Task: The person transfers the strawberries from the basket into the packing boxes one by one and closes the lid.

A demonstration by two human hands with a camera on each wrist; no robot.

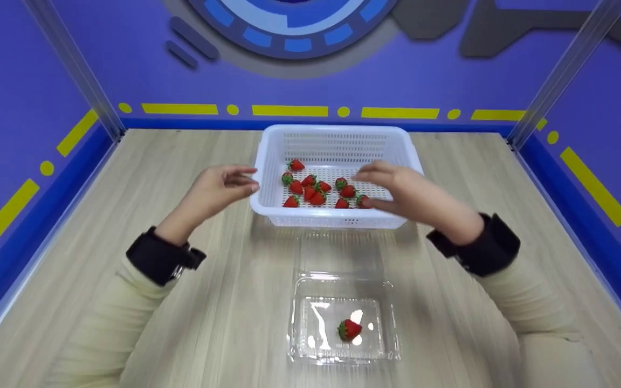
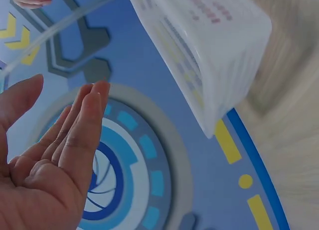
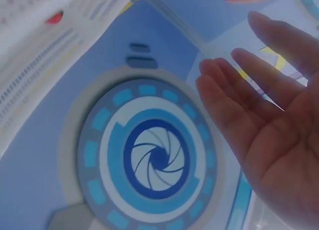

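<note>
A white perforated plastic basket (image 1: 337,214) stands toward the back of the table, with several strawberries (image 1: 317,198) on its floor. My left hand (image 1: 214,189) is at the basket's left side, fingertips close by the rim, holding nothing. Over the basket's right part hovers my right hand (image 1: 415,195), its fingers spread from the thumb and nothing between them. In the wrist views the left palm (image 2: 55,165) and right palm (image 3: 279,130) both show bare. Nearer me lies a clear plastic clamshell box (image 1: 299,345), lid folded back toward the basket, with a single strawberry (image 1: 350,330) inside.
Blue printed walls (image 1: 299,89) with yellow marks enclose the wooden table (image 1: 224,302) at the back and both sides. Metal posts (image 1: 81,70) rise at the two back corners. The clamshell's lid (image 1: 340,256) reaches close to the basket's front.
</note>
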